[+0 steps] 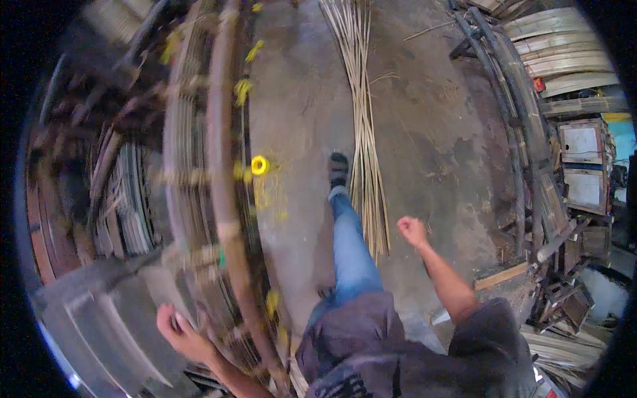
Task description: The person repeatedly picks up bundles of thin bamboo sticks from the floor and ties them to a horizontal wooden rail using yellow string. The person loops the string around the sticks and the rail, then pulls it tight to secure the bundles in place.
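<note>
Head view, left hand: the left hand is low at the left of the picture, pressed against the long bent cane frames; its fingers curl in towards the palm, but the blur means I cannot tell whether they truly grip anything.
Head view, right hand: the right hand is out over the concrete floor, touching nothing, fingers clenched into a loose fist, bare forearm running back to the dark sleeve.
Head view, cane frames: a thick stack of curved brown rails sweeping from the top of the picture down past the left hand, bound at intervals with pale wrapping; heavily blurred on the far left.
Head view, yellow roll: a small yellow roll sits just beside the frames, with yellow scraps scattered near it along the rails.
Head view, cane strips: a long bundle of thin pale cane strips lies straight on the floor, just right of the person's shoe and blue trouser leg.
Head view, right edge: more curved frames lean at the right, pale bent slats stacked above them, small cabinets behind.
</note>
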